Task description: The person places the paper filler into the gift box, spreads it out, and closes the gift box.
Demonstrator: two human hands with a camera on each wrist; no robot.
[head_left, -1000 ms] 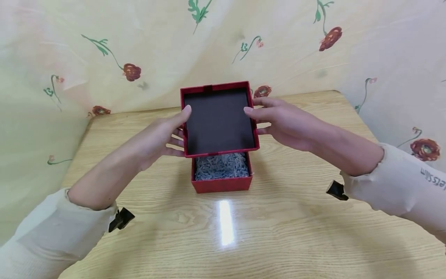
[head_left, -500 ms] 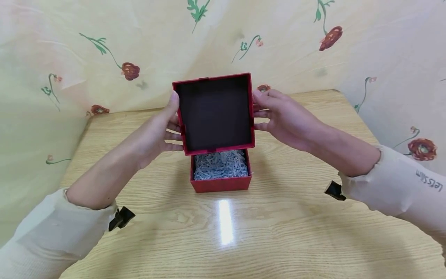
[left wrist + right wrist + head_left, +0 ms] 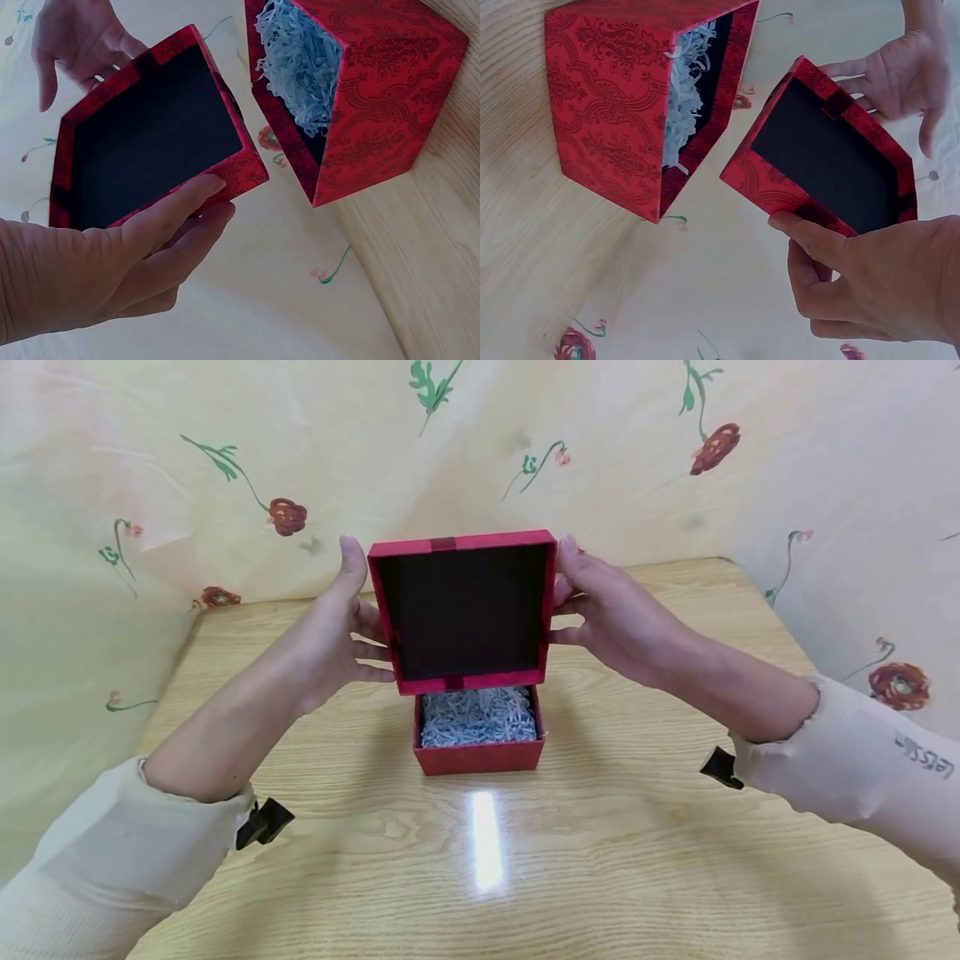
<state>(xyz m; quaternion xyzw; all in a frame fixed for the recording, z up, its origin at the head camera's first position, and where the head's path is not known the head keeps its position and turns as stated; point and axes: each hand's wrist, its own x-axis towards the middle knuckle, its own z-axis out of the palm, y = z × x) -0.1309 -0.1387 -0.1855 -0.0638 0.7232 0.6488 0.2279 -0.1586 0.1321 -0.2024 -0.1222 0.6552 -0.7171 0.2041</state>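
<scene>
Between both hands a red box lid [image 3: 465, 610] with a black inside is held up, tilted so the inside faces the head camera. My left hand [image 3: 322, 635] touches its left side with extended fingers, the thumb raised off it. On the opposite side my right hand [image 3: 611, 618] presses with its fingers, the thumb beside the upper corner. Behind and below the lid stands the red patterned box [image 3: 480, 758], partly hidden by it and filled with pale blue shredded paper [image 3: 480, 718]. Both wrist views show a gap between lid and box [image 3: 397, 97].
The box stands on a light wood table [image 3: 600, 852] with a bright light reflection in front. A cream cloth with printed flowers [image 3: 480, 443] hangs behind and at the sides. Black clips [image 3: 264, 823] sit on the sleeve cuffs.
The lid has tipped further upright, its top side now showing its outer face. Both thumbs have moved off its inner rim to the outside. The box has stayed put.
</scene>
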